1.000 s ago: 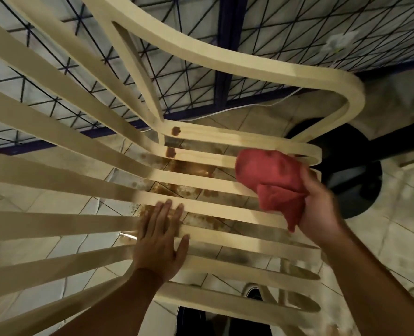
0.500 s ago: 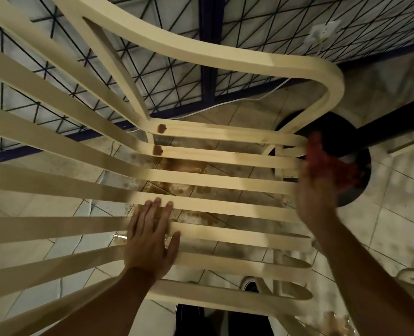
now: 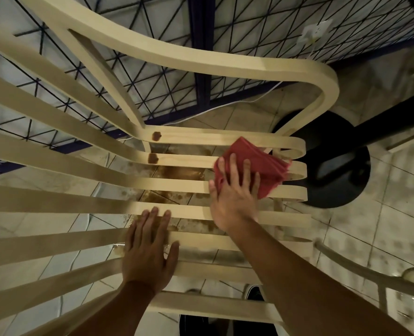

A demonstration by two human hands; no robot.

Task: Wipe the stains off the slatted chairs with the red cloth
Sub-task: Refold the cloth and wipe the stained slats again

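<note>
Standing on a tiled floor [image 3: 395,190] before a blue-framed mesh panel [image 3: 249,44], the slatted chair [image 3: 177,186] bears brown stains [image 3: 156,135] on its far slats; the right hand [image 3: 235,197] presses the red cloth [image 3: 266,163] onto the chair's far right slats, fingers straight and spread; the left hand [image 3: 147,251] lies flat on nearer slats, fingers together.

There is one view only, from a wide-angle camera on the person's head. It looks steeply down, from close above, onto the slatted chair [image 3: 177,185], whose slats bend toward the frame edges. Two forearms enter from the bottom edge. Between the slats the tiled floor [image 3: 383,214] shows, and a blue lattice panel [image 3: 261,25] fills the top.
</note>
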